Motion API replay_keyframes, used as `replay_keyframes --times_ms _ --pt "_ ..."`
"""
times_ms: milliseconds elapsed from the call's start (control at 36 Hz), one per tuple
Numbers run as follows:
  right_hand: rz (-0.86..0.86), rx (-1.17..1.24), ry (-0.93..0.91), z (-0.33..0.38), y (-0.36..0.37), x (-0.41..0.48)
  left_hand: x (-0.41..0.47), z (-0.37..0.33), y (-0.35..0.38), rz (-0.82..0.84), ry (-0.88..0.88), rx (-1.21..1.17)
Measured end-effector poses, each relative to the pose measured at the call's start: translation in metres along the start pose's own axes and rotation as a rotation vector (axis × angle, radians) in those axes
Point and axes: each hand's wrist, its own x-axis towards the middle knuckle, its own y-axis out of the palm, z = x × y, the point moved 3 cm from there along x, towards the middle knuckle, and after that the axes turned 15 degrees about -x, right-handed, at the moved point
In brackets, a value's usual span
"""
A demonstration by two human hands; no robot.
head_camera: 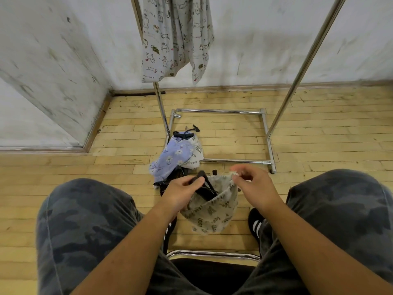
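Note:
A beige cloth with a leaf print (213, 209) hangs between my knees, above the wooden floor. My left hand (180, 191) grips a black clothes hanger (205, 186) that sits partly inside the cloth. My right hand (253, 184) pinches the cloth's upper edge at its right corner. The lower part of the hanger is hidden by the cloth.
A pile of clothes, lilac floral cloth (172, 158) on top with black hangers, lies on the floor by the chrome rack base (266, 137). A printed garment (174, 37) hangs on the rack. My chair's chrome edge (212, 253) is below. Walls meet at the left.

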Motion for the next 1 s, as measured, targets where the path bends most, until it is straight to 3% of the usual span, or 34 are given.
replay_keyframes --times_ms 222,528,667,806,889,1000 --pt "0.131 0.211 0.095 0.003 0.004 -0.003 0.001 0.010 0.019 0.197 0.144 0.303" --pt "0.360 0.226 0.018 0.016 0.015 -0.007 0.004 0.020 0.032 0.039 0.266 0.502" --pt "0.388 0.440 0.018 0.016 0.017 -0.009 0.012 0.020 0.031 -0.010 0.318 0.554" --pt "0.508 0.556 0.185 0.015 0.010 -0.010 0.020 0.025 0.024 -0.016 0.268 0.517" --pt "0.585 0.535 0.300 0.014 0.005 -0.013 0.020 0.030 0.021 0.013 0.144 0.356" --pt "0.494 0.486 0.433 0.001 0.004 -0.011 0.020 0.032 0.028 0.100 -0.002 0.269"
